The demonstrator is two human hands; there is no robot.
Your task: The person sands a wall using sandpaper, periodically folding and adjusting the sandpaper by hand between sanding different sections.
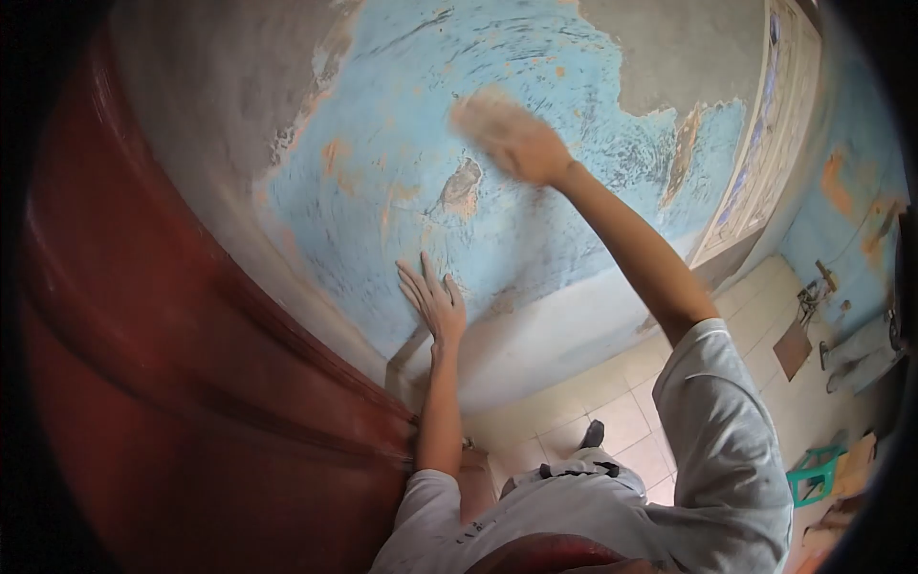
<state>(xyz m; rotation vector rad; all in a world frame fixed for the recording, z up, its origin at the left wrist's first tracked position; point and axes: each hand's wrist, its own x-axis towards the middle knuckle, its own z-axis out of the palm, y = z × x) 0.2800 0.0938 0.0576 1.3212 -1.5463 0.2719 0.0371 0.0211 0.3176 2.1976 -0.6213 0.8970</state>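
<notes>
Pale blue paint, scuffed with dark streaks, covers much of the wall (363, 239) in front of me. My left hand (438, 304) rests low on it, fingers spread and holding nothing. Higher up and to the right, my right hand (512, 139) is at the painted surface with the arm stretched out. Motion smears its fingers, so I cannot make out their shape or anything under them. Between the two hands is a chipped patch (461, 188) with grey and orange showing. Bare grey plaster (679, 48) borders the paint at the upper right.
A dark red panel (172, 373) curves close along my left side. A patterned window frame (755, 134) stands at the right. Pale floor tiles (612, 421) lie below, with a green plastic stool (813, 476) and a brown board (792, 350) farther right.
</notes>
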